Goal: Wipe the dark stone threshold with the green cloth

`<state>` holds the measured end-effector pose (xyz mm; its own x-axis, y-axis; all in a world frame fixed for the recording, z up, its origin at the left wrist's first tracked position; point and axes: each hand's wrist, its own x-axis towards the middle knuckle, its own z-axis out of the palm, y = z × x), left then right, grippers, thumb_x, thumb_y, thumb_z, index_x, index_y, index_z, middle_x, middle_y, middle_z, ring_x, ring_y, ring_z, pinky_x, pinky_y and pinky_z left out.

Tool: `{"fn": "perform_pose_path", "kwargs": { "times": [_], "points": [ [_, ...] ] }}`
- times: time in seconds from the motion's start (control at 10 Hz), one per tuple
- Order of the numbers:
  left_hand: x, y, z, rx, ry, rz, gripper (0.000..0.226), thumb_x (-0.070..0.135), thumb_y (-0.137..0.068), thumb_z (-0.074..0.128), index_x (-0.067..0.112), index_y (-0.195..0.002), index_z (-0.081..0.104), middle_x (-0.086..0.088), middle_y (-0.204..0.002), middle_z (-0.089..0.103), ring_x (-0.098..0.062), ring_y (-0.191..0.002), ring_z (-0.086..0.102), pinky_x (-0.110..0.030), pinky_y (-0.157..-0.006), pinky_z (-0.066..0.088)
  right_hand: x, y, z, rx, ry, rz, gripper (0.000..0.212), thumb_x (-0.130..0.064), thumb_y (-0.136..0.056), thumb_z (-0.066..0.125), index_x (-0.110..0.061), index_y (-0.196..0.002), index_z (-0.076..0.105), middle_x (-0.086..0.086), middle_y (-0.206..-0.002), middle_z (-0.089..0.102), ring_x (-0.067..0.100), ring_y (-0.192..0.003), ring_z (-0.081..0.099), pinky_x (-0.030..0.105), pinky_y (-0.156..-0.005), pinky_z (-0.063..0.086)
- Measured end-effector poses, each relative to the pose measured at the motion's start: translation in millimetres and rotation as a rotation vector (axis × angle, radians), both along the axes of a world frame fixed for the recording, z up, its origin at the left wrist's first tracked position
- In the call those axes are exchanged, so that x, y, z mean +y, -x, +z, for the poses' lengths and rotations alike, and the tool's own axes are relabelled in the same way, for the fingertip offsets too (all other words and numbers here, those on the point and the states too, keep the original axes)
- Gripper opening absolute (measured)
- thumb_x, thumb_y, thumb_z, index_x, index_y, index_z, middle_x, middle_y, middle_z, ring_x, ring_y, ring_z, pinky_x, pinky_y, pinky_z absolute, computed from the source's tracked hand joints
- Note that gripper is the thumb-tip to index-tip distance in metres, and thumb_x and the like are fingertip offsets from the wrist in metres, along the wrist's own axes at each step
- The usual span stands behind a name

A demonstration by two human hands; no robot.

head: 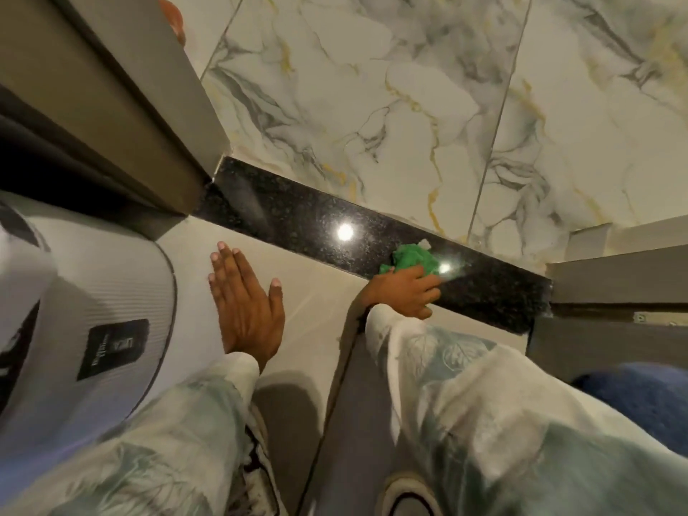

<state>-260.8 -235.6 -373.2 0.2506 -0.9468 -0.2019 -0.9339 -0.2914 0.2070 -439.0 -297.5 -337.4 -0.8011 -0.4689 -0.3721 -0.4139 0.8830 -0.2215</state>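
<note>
A dark speckled stone threshold runs diagonally from the door frame at left down to the right. It is glossy and reflects two ceiling lights. The crumpled green cloth lies on its right part, pressed down by my right hand, whose fingers are curled over the cloth's near side. My left hand lies flat, fingers spread, on the beige floor tile just in front of the threshold, holding nothing.
A brown door frame stands at the left end of the threshold, another grey frame at the right end. White marbled tiles lie beyond. A white cap brim fills the left; my shoes show below.
</note>
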Motion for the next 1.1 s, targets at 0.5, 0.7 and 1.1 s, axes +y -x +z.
{"fn": "perform_pose_path", "kwargs": {
  "times": [0.5, 0.7, 1.1],
  "points": [
    [79.4, -66.8, 391.4, -0.014, -0.204, -0.128, 0.074, 0.046, -0.111, 0.005, 0.001, -0.168, -0.01, -0.025, -0.176, -0.013, -0.041, -0.164, -0.011, -0.052, -0.136, 0.002, -1.2, -91.7, 366.7, -1.09, -0.269, 0.079, 0.048, -0.029, -0.101, 0.059, 0.001, -0.139, 0.058, 0.023, -0.137, 0.063, 0.033, -0.11, 0.063, 0.051, -0.111, 0.048],
    [91.0, -168.0, 422.3, -0.003, -0.233, 0.193, 0.08, 0.048, -0.11, 0.021, 0.001, -0.167, -0.008, -0.024, -0.177, -0.011, -0.039, -0.166, -0.006, -0.053, -0.135, 0.007, 3.7, -235.1, 398.8, -0.603, 0.057, 0.93, 0.039, -0.04, -0.099, 0.057, -0.009, -0.121, 0.066, 0.008, -0.111, 0.071, 0.024, -0.093, 0.063, 0.037, -0.087, 0.055],
    [138.0, -270.7, 404.1, 0.141, -0.133, 0.432, 0.08, 0.043, -0.107, 0.027, 0.002, -0.168, -0.002, -0.021, -0.178, -0.007, -0.036, -0.166, -0.003, -0.05, -0.136, 0.002, 15.8, -334.8, 335.4, -0.086, -0.49, 1.777, 0.088, -0.052, -0.099, 0.049, -0.019, -0.165, 0.001, 0.016, -0.172, 0.004, 0.036, -0.159, 0.004, 0.053, -0.129, 0.007]
  ]
}}
